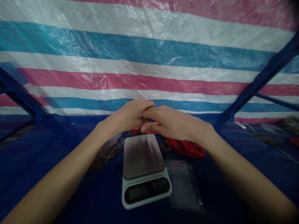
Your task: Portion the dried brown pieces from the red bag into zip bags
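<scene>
My left hand (pixel 134 113) and my right hand (pixel 174 121) are clasped together above the far edge of a digital kitchen scale (pixel 147 199). The fingers of each are closed around the other, with the right thumb tucked beneath. Nothing shows on the scale's metal plate (pixel 143 157), and its small display is too dim to read. Partly hidden behind the hands is a dark device with glowing red digits (pixel 135 132). To the right of the scale lies a clear zip bag (pixel 183 183). A red bag (pixel 187 147) sits below my right wrist, beside a small round brown thing (pixel 166 145).
Left of the scale, a clear bag of small brownish pieces (pixel 108 151) is partly behind my left forearm. A striped plastic sheet (pixel 140 46) hangs behind the blue surface (pixel 77 186). Blue metal bars (pixel 254 81) slope at both sides. More bags and a white cable (pixel 286 152) lie far right.
</scene>
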The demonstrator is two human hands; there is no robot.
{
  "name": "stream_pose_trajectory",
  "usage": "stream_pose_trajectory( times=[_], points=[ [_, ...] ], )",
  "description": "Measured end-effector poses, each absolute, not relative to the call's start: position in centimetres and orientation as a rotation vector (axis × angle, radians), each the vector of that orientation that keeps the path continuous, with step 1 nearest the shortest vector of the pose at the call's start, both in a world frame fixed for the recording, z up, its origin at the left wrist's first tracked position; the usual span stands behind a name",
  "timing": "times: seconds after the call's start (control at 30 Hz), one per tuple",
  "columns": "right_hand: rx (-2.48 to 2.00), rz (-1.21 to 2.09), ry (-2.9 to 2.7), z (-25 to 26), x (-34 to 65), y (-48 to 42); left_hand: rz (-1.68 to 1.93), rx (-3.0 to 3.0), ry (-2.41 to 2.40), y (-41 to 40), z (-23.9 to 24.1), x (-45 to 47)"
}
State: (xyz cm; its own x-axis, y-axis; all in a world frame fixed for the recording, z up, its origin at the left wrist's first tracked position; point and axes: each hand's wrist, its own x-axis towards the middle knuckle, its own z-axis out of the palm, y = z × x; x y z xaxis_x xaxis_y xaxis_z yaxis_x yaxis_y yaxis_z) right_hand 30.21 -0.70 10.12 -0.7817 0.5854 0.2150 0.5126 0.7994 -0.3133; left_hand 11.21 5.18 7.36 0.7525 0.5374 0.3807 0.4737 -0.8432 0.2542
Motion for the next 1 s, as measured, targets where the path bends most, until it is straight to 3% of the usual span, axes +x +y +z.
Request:
stream_pose_trajectory(
  times=[0.33, 1.0],
  points=[
    [-0.728, 0.558, -2.64, 10.9, 30.9, -0.5, 0.648, 2.618, 0.741, 4.2, 8.6, 11.0],
    [-0.677, 0.439, -2.553, 11.4, 31.3, -1.2, 0.685, 2.693, 0.884, 4.0, 8.6, 11.4]
  ],
)
